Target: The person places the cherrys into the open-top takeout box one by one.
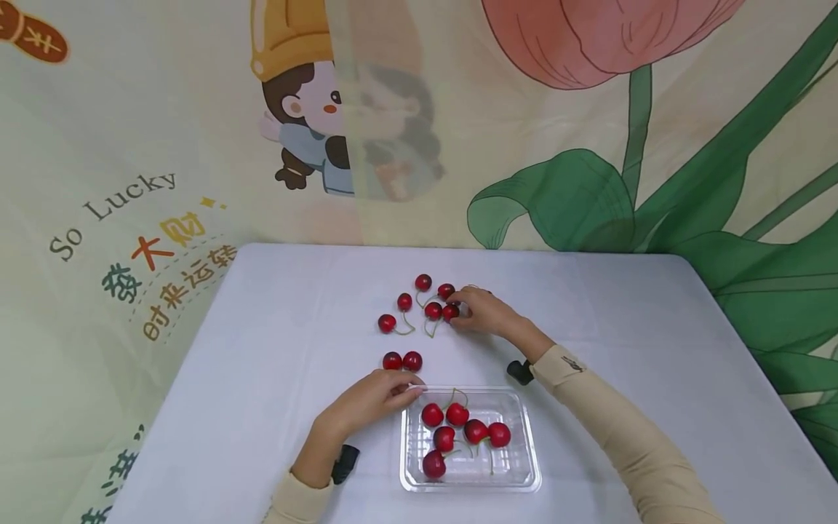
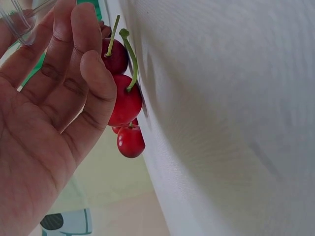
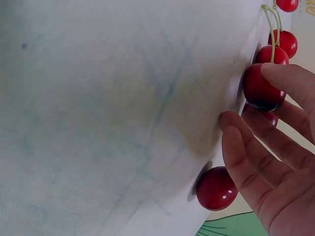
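Observation:
My right hand [image 1: 486, 311] reaches to the loose cherries at the back of the table. Its thumb and fingers pinch a dark red cherry [image 3: 263, 88], low over the white cloth. Another cherry [image 3: 216, 189] sits beside the little finger in the right wrist view; the hand hides it in the head view. At the back left corner of a clear plastic container [image 1: 535, 466], my left hand [image 1: 366, 404] holds the rim. Several red cherries [image 1: 457, 414] with stems lie inside. A pair of cherries [image 2: 125, 101] rests just beyond the left hand's knuckles.
More cherries [image 1: 387, 324] with green stems are scattered around the right hand on the white tablecloth [image 1: 275, 378]. Black wrist devices [image 1: 520, 372] hang below both wrists. A printed curtain [image 1: 406, 225] stands behind the table's back edge.

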